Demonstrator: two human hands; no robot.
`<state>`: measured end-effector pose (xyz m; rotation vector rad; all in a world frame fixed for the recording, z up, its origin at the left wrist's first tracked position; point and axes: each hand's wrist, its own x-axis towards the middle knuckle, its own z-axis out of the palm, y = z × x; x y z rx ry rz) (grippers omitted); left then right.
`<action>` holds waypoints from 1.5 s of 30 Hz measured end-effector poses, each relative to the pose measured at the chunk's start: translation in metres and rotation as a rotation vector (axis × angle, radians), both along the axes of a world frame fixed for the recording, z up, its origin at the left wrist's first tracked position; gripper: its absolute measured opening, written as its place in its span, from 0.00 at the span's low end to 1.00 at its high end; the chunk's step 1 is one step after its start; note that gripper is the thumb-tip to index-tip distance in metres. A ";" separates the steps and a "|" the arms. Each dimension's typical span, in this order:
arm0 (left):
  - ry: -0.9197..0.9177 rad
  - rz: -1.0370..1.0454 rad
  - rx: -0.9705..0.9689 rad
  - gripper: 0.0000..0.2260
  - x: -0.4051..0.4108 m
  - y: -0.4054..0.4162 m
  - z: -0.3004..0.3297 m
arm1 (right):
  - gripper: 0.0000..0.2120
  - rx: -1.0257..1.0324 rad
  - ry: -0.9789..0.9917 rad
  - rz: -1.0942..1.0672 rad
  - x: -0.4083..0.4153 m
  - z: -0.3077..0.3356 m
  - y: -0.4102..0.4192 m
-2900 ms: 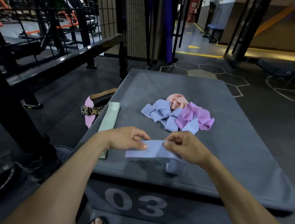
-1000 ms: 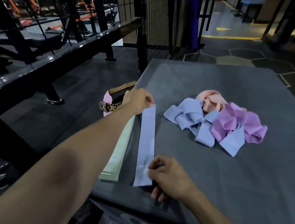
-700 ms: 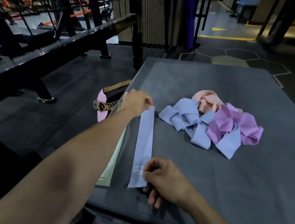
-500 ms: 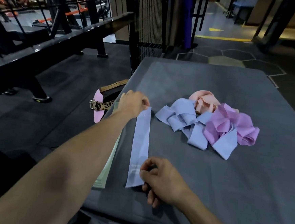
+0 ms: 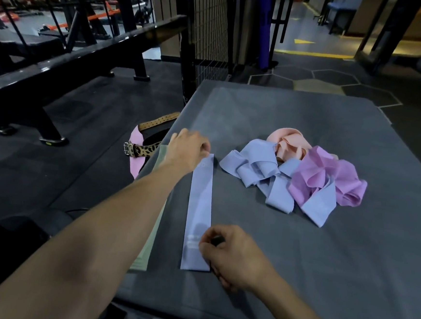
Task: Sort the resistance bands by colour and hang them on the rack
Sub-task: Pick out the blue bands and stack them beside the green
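My left hand (image 5: pixel 187 148) and right hand (image 5: pixel 232 254) pinch opposite ends of the flat pale-blue elastic band (image 5: pixel 199 208), stretched along the grey padded surface (image 5: pixel 322 256).

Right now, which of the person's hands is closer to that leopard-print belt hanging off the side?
The left hand. It grips the far end of the flat blue band, just right of the leopard-print belt. The right hand holds the band's near end, much farther away.
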<state>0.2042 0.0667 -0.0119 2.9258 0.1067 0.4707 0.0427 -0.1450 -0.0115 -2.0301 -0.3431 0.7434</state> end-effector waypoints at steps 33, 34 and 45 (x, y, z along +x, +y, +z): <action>-0.056 -0.480 -0.785 0.10 -0.062 -0.149 0.157 | 0.19 0.391 -0.648 -0.729 0.019 0.068 -0.103; -0.037 -0.479 -0.794 0.10 -0.071 -0.149 0.158 | 0.22 0.342 -0.729 -0.721 0.018 0.071 -0.104; -0.128 -0.369 -1.050 0.02 -0.169 -0.135 0.134 | 0.06 0.705 0.017 -0.709 -0.002 0.087 -0.104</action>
